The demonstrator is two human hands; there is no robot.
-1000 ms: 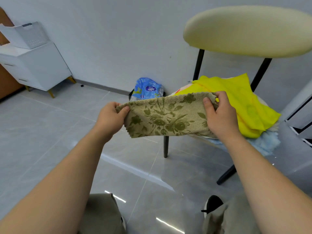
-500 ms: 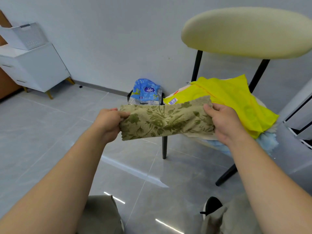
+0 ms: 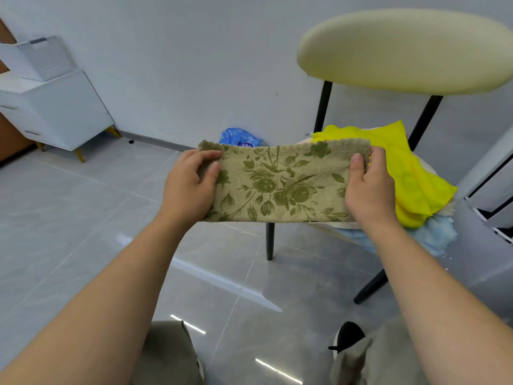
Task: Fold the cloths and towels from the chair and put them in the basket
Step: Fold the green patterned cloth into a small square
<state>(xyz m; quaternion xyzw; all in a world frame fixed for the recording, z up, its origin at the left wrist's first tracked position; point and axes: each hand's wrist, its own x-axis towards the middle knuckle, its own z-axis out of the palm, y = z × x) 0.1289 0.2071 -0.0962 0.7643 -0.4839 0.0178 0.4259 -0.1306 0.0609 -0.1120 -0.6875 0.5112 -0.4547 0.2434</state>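
Observation:
I hold an olive-green floral towel (image 3: 283, 182) stretched flat in the air in front of the chair (image 3: 402, 51). My left hand (image 3: 191, 187) pinches its left end and my right hand (image 3: 369, 190) pinches its right end, thumbs on top. The towel is folded into a wide band with a scalloped top edge. Behind it, on the chair seat, lie a yellow cloth (image 3: 410, 173) and a fluffy light-blue cloth (image 3: 438, 232) beneath it. A white basket (image 3: 41, 59) sits far left on a white cabinet (image 3: 61, 112).
A blue plastic pack (image 3: 238, 136) shows just above the towel, near the wall. The chair's black legs (image 3: 269, 240) stand on grey floor tiles. A white rack (image 3: 494, 190) is at the right edge. My knees and one shoe (image 3: 347, 334) are at the bottom.
The bunched towel has been flipped up and spread into a flat, taller band. Both hands have shifted grip to its ends and moved slightly apart.

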